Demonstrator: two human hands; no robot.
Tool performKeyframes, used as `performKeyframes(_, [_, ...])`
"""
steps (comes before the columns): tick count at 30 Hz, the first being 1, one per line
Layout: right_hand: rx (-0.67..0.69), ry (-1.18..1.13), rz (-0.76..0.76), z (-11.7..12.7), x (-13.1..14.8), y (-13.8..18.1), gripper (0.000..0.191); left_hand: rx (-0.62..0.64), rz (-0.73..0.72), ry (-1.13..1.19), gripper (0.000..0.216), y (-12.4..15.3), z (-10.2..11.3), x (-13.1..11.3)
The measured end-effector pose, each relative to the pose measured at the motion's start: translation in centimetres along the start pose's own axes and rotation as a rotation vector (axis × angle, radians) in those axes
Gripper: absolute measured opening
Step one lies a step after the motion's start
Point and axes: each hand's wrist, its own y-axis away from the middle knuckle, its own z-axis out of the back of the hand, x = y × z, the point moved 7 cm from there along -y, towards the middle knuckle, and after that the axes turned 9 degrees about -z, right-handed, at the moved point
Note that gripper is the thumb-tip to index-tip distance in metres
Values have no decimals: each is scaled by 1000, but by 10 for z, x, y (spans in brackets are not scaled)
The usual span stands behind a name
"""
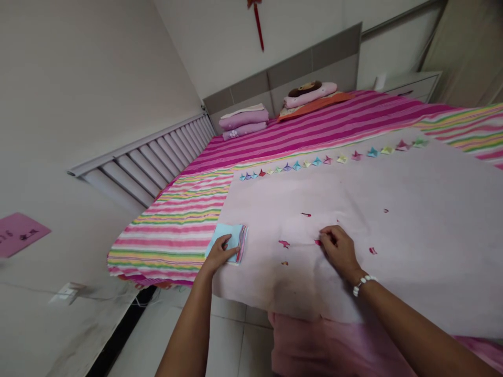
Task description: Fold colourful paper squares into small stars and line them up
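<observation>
My left hand [219, 255] rests on a stack of square coloured paper [228, 236], light blue on top, with pink and red edges fanned at its right side. Its thumb and index finger are apart. My right hand [341, 251], with a white beaded bracelet [364, 284] on the wrist, is low over the large pale sheet [255, 209]. Its fingers are pinched together beside a small red mark [317, 242]; whatever they hold is hidden. A row of small folded paper stars [297, 165] in several colours runs along the sheet's far edge.
Other small red marks [284, 244] dot the sheet. Beneath it lies a striped bedspread [168, 230]. Folded purple bedding [243, 121] and a pink pillow [312, 95] sit by the headboard [291, 68]. A metal rail [145, 162] borders the left wall.
</observation>
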Motion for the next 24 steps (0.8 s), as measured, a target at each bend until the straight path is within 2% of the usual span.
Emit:
performKeyframes(7, [-2, 7, 6, 1, 2, 0, 9, -4, 15, 5, 57, 1, 0, -1])
performKeyframes(13, [-3, 9, 2, 1, 3, 0, 9, -53, 15, -80, 55, 0, -1, -3])
performKeyframes(19, [-6, 16, 3, 0, 2, 0, 9, -133, 11, -287, 71, -11, 0, -15])
performKeyframes(24, [-6, 18, 0, 0, 1, 0, 9, -126, -19, -446, 82, -20, -3, -24])
